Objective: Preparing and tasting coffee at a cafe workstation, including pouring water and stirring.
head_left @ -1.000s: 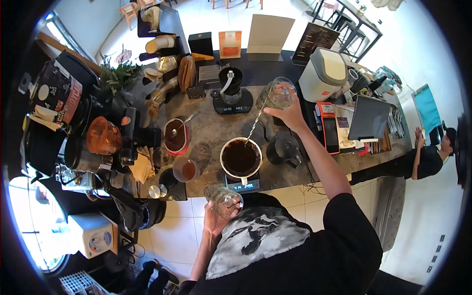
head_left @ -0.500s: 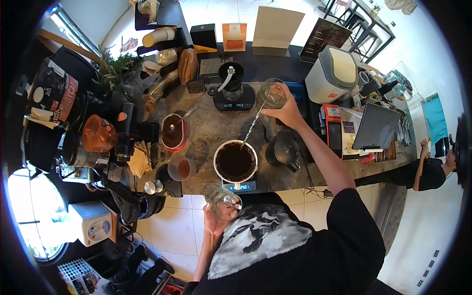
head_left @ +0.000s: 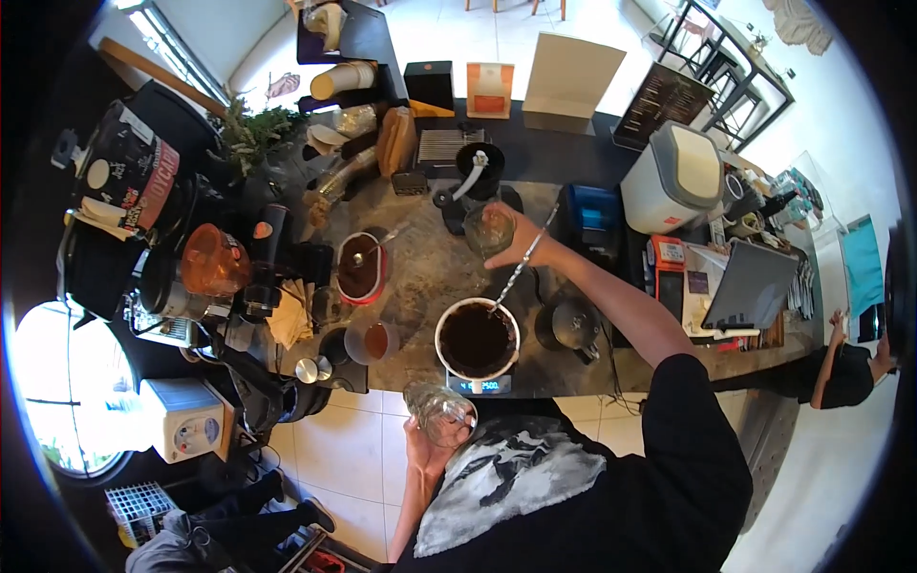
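Observation:
A clear drinking glass point(head_left: 489, 232) is in my right hand point(head_left: 523, 241), fingers wrapped around it, above the counter just in front of the hand grinder. Close to my body, my left hand point(head_left: 428, 451) grips another clear glass point(head_left: 437, 409), which is tilted. Between the hands a white cup point(head_left: 440, 353) full of dark coffee point(head_left: 476, 339) stands on a small scale point(head_left: 492, 386) at the counter's front edge. A long twisted-handle spoon point(head_left: 521, 267) leans out of the cup and crosses in front of my right wrist.
A black hand grinder point(head_left: 479, 164) stands behind the right-hand glass. To the left are a red-rimmed container of coffee grounds point(head_left: 359, 283) and a glass with amber liquid point(head_left: 374, 341). A dark kettle point(head_left: 575, 328) sits right of the cup. Another person point(head_left: 845, 374) is at far right.
My right hand has carried its glass leftward, toward the grinder and away from the spoon's top. The left hand still holds its glass near my body. The whole view has shifted slightly.

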A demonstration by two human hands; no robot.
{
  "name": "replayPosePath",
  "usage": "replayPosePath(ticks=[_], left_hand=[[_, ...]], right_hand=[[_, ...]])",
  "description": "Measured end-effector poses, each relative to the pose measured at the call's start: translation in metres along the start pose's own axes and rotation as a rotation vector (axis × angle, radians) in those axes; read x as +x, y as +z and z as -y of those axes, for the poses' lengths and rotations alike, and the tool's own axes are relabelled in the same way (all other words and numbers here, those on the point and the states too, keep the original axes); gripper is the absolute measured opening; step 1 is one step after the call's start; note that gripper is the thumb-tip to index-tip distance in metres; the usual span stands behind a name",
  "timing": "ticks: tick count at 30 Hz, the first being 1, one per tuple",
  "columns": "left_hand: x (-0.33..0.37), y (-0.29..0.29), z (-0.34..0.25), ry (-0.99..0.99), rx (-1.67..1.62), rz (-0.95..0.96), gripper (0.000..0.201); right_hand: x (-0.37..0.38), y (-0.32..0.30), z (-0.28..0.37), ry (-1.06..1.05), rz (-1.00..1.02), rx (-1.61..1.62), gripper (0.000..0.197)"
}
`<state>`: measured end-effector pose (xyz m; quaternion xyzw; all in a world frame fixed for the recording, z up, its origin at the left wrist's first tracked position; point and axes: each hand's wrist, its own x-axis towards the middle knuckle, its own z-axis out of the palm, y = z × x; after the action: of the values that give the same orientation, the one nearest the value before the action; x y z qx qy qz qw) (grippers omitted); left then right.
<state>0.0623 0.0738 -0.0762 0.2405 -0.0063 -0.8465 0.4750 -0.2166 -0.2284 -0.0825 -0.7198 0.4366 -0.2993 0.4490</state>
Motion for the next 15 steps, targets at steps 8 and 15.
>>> replayPosePath(ticks=[8,15], left_hand=[[-0.008,0.0,0.0,0.02,0.019,-0.091,0.077],[-0.01,-0.002,0.001,0.055,-0.02,-0.175,0.078]], right_hand=[[0.028,0.019,-0.013,-0.022,0.308,-0.05,0.095],[0.039,0.021,-0.016,-0.055,0.359,0.065,0.097]])
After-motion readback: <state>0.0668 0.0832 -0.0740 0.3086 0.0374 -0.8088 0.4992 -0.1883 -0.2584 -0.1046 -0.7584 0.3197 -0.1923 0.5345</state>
